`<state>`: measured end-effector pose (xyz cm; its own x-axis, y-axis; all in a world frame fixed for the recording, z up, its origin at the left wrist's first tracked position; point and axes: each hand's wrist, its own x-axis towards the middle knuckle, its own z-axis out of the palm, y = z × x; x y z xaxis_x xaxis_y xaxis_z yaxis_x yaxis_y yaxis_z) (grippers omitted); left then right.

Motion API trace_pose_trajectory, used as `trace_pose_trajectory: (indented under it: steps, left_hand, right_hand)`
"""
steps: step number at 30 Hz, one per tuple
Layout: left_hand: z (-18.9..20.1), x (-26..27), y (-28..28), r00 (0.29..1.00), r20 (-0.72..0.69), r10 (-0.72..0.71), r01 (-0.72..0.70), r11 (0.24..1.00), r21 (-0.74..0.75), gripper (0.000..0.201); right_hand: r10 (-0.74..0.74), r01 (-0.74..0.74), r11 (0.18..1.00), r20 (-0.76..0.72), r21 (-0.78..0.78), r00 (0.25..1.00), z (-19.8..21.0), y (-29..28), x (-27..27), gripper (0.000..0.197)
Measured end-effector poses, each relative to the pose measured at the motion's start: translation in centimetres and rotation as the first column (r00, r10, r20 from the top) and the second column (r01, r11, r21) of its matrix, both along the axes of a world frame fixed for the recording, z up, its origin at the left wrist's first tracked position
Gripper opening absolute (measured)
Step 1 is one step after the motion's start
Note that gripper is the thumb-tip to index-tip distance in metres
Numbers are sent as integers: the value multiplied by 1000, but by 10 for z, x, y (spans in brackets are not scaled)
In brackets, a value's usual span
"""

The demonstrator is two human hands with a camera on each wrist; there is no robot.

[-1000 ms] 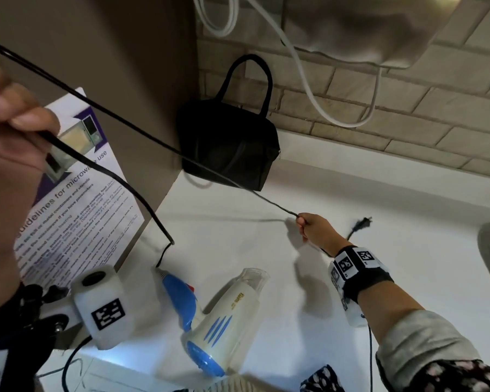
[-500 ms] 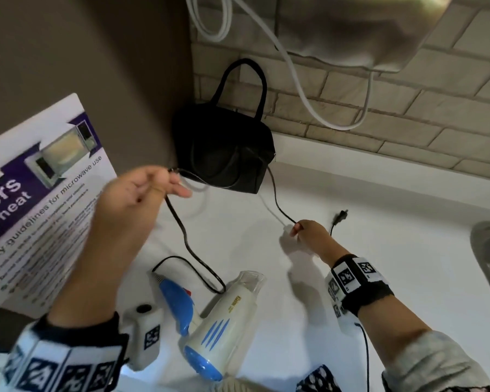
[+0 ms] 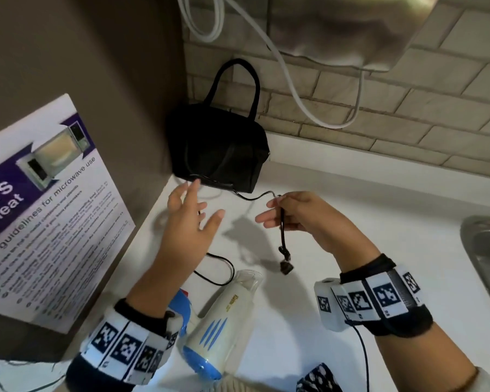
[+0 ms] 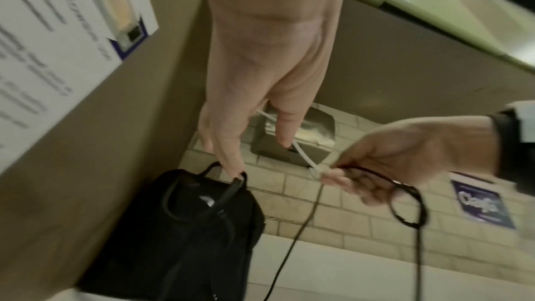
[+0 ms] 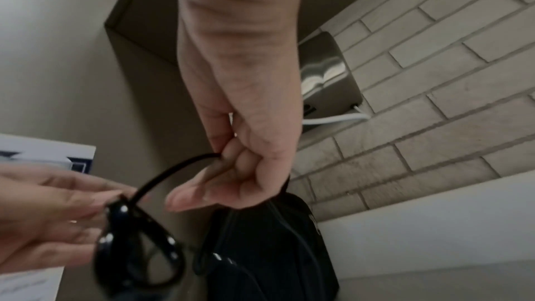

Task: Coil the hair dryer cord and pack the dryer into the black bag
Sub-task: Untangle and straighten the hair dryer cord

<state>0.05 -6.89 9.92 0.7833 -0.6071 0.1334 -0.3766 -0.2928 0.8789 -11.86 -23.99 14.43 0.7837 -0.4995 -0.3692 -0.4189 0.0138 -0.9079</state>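
The white and blue hair dryer (image 3: 218, 321) lies on the white counter (image 3: 365, 236) between my forearms. Its black cord (image 3: 224, 267) loops on the counter, runs up past my left hand (image 3: 194, 213) and along the foot of the black bag (image 3: 218, 148) to my right hand (image 3: 280, 210). My right hand pinches the cord near its end, and the plug (image 3: 286, 268) dangles below it. In the right wrist view the cord (image 5: 162, 177) arcs out from the curled fingers (image 5: 231, 157). My left hand's fingers (image 4: 228, 145) are straight and spread, tips near the bag (image 4: 173, 226).
A brown panel with a microwave guidelines poster (image 3: 40, 207) closes off the left side. On the brick wall behind hangs a metal box (image 3: 337, 24) with a looping white cable (image 3: 289, 77). A steel sink rim (image 3: 484, 264) is at the right edge.
My left hand has dropped from high beside the camera to the counter corner and spread its fingers. The taut cord has gone slack. My right hand has risen, and the plug now hangs under it.
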Motion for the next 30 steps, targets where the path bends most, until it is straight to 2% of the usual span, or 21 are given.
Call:
trace_pose_trajectory:
  steps: [2,3,5,7,10,11,16,19,21,23,24,25,28,30]
  left_hand:
    - [0,-10,-4,994,-21,-105,102,991,-90,54]
    - [0,-15,-6,978,-77,-196,192,980,-56,52]
    - [2,-25,-9,900,-215,-379,395,918,35,50]
    - [1,-35,-13,857,-257,-447,472,881,39,39]
    - [2,-42,-17,864,-282,-417,403,909,-108,12]
    - [2,-42,-18,858,-319,-402,372,916,-152,10]
    - [6,-31,-16,822,-464,-331,233,938,-256,14]
    - [11,-22,-10,824,-475,-310,197,942,-273,18]
    - [13,-17,-6,826,-474,-303,177,940,-293,18]
    - [15,-13,-1,825,-478,-302,155,934,-323,19]
    - [16,-11,0,824,-479,-303,147,931,-335,20]
    - [15,-9,2,823,-481,-303,140,928,-345,20]
    - [13,-9,3,814,-490,-311,138,924,-356,20]
    - [9,-14,-1,825,-483,-293,128,930,-345,22]
  right_hand:
    - [-16,18,999,49,-32,999,7,3,1,22]
    - [-27,30,999,71,-45,997,10,5,1,22]
    - [-55,62,997,115,-56,992,16,10,3,23]
    - [-80,89,995,161,-51,984,19,16,4,23]
    - [-80,95,993,199,-68,977,20,24,3,21]
    - [-68,87,992,201,-88,977,19,26,3,21]
    - [43,2,967,172,-253,984,13,30,-6,29]
    - [115,-70,942,120,-329,986,10,28,-14,29]
    - [205,-187,897,3,-400,979,2,25,-21,26]
    - [288,-365,772,-226,-521,931,-15,20,-29,23]
    - [287,-427,716,-325,-553,901,-23,17,-34,24]
    - [272,-445,706,-369,-551,889,-30,15,-38,24]
    - [229,-319,840,-247,-439,942,-41,14,-46,24]
    - [200,-263,871,-190,-414,961,-46,19,-47,26]
